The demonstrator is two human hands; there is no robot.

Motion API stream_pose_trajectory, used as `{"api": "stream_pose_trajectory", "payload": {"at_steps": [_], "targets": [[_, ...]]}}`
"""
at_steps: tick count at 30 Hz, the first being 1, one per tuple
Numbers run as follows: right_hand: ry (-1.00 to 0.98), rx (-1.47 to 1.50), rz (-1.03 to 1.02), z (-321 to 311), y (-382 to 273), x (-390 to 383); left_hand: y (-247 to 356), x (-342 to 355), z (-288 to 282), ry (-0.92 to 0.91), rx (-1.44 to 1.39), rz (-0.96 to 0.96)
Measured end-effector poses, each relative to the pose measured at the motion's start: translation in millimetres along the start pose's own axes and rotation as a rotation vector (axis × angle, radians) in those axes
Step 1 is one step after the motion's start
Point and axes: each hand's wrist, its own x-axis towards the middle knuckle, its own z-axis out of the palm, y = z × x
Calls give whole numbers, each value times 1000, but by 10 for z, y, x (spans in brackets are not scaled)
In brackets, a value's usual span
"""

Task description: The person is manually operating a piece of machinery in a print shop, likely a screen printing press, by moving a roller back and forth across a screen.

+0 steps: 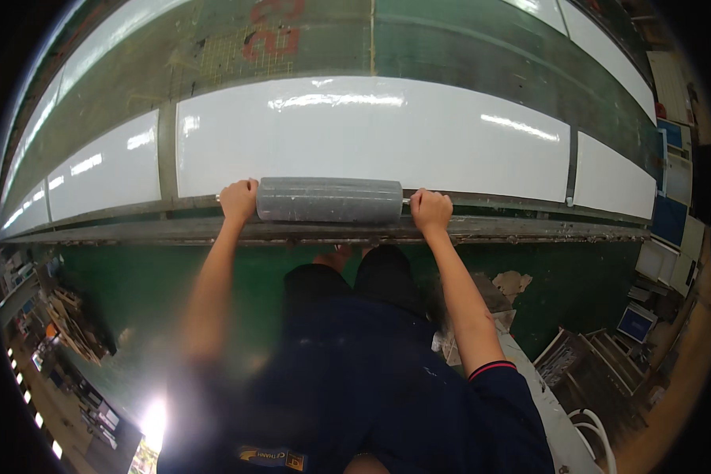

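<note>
A grey, translucent-looking cylindrical roller (329, 200) lies level across the near edge of a long bench, at the lower border of a glossy white panel (371, 138). My left hand (238, 199) is closed on the roller's handle at its left end. At the other end, my right hand (430, 209) grips the thin metal handle with curled fingers. Further white panels sit either side, one at the left (103, 174) and one at the right (612, 182).
The bench's metal front rail (529, 233) crosses just beyond my legs, above a green floor (577, 284). Stacked framed panels (671, 221) line the right. A pale stand with white hoses (561, 442) is at my lower right, and piled boards (79, 324) are at the lower left.
</note>
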Motion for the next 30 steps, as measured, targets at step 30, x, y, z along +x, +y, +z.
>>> {"api": "stream_pose_trajectory", "payload": {"at_steps": [30], "targets": [[142, 135, 248, -607, 2512, 2121, 2938, 1629, 190, 294, -303, 66]]}}
